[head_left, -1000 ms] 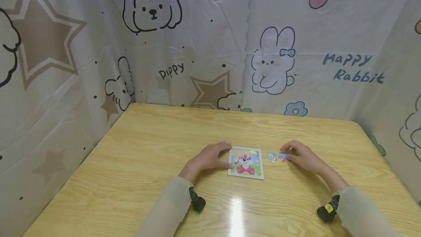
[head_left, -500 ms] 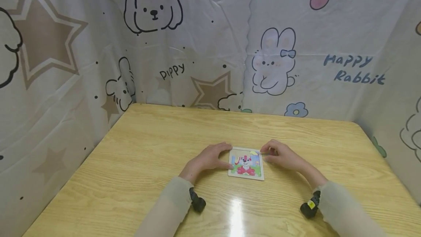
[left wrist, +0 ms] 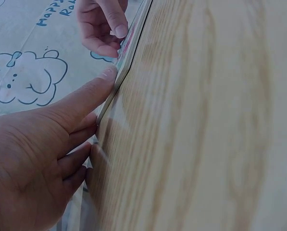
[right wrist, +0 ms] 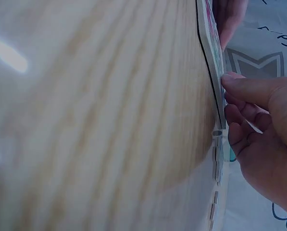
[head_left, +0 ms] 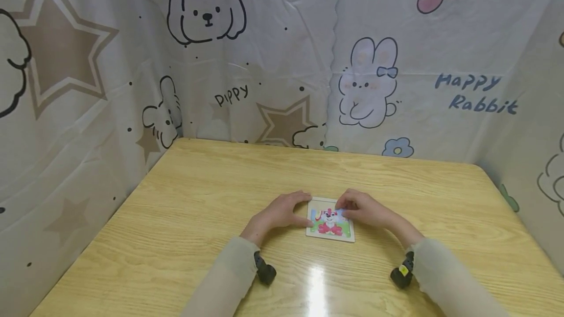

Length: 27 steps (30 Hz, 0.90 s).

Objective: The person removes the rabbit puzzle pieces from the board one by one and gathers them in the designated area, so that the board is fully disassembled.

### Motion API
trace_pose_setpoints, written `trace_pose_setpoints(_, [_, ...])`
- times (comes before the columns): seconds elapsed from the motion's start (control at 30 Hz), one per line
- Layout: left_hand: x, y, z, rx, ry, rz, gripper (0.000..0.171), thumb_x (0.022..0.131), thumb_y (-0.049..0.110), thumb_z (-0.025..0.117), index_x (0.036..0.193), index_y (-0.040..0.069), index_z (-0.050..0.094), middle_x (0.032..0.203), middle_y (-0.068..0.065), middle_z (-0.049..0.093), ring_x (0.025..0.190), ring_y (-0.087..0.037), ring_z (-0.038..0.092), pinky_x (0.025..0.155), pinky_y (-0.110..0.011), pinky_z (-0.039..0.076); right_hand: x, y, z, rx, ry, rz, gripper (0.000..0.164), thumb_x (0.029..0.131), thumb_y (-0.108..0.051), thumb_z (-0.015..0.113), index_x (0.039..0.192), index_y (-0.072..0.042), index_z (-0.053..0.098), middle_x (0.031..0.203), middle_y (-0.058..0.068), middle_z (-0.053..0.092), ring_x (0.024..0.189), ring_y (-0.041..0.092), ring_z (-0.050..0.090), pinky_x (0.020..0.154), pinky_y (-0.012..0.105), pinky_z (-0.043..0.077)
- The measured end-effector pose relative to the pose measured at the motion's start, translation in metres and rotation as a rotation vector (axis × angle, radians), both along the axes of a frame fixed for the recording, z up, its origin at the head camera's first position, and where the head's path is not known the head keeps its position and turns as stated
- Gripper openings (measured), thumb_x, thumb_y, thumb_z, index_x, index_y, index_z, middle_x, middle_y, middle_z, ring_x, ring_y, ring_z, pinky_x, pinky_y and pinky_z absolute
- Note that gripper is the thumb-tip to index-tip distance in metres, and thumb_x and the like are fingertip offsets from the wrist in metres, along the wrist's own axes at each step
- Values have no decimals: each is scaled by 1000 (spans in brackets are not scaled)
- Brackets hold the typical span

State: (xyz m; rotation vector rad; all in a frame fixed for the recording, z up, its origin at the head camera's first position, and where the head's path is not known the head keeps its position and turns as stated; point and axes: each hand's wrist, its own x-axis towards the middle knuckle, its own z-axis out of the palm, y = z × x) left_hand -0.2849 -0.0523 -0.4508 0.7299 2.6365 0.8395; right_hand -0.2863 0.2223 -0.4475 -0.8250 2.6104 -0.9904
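A square jigsaw puzzle board [head_left: 330,227] with a pink and white cartoon animal lies flat on the table. My left hand [head_left: 282,212] holds it at the left edge, and in the left wrist view the thumb [left wrist: 93,91] rests on the rim with fingers beside it. My right hand [head_left: 365,209] is over the board's upper right corner, thumb and fingertips together at a puzzle piece that they mostly hide. The right wrist view has the right thumb [right wrist: 246,88] at the board's edge. Bare beige backing shows in the board's upper left.
The wood-grain table [head_left: 220,180] extends around the board on all sides. A printed curtain [head_left: 273,53] hangs behind it and at both sides. Each wrist carries a small black camera [head_left: 402,270].
My right hand has picked up a puzzle piece from right of the board and moved left, over the board's upper right corner. My left hand has stayed on the left edge.
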Motion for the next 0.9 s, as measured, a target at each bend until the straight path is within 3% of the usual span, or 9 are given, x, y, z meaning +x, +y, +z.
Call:
trace_pose_setpoints(0.33, [1, 2, 0, 12, -4, -4, 73, 83, 43, 76, 145, 17, 48, 156, -1, 42, 150, -21, 29, 125, -41, 26, -2, -4, 5, 47, 12, 43, 10, 94, -4, 61, 104, -6, 63, 100, 6, 58, 89, 10, 50, 76, 18, 47])
trace_pose_setpoints(0.6, [0, 1, 1, 4, 12, -11, 72, 83, 42, 76, 145, 17, 48, 156, -1, 42, 150, -21, 29, 125, -40, 26, 3, -10, 6, 111, 165, -2, 11, 90, -5, 66, 99, -12, 65, 92, -1, 57, 88, 12, 40, 75, 22, 35])
trace_pose_setpoints(0.9, [0, 0, -1, -3, 10, -8, 73, 83, 43, 75, 146, 17, 47, 156, -1, 42, 150, -21, 29, 125, -40, 26, 6, -14, 7, 94, 162, 42, 11, 90, 0, 64, 98, -8, 64, 95, 4, 59, 90, 13, 49, 77, 22, 46])
